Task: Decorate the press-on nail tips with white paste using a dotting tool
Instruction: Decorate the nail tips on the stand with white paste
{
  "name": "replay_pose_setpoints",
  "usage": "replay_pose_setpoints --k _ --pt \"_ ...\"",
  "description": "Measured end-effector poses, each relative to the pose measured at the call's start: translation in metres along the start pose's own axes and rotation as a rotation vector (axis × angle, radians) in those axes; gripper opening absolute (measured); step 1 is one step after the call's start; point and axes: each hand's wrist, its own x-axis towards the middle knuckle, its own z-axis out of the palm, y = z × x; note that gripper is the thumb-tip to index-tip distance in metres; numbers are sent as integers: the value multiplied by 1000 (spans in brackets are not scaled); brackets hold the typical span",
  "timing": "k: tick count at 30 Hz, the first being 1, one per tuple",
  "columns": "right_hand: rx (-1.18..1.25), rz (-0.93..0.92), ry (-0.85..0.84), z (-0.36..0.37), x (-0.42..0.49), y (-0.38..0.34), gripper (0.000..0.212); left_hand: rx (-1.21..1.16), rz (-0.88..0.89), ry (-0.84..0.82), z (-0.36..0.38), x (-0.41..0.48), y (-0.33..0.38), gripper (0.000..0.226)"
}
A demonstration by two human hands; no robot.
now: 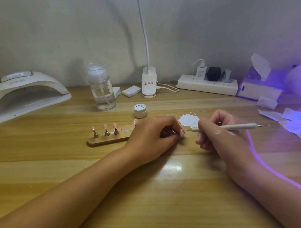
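Pinching glossy pink nail tip (182,132) in left hand (151,136), gripping slim white dotting tool (235,126) in right hand (223,134), point just beside tip, white paste smear (189,120) behind.

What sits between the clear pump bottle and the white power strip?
In the head view: a small white block, then the white clip base of a lamp, with its cable.
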Motion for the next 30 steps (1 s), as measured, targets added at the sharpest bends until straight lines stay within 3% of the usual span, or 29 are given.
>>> replay_pose_setpoints --k 4,30 --pt "-98 -33 -33 1 0 1 30 0 -4 2 0 0 0 17" --pt "-194 -43 -61 3 0 4 15 4 -16 0 0 0 0 18"
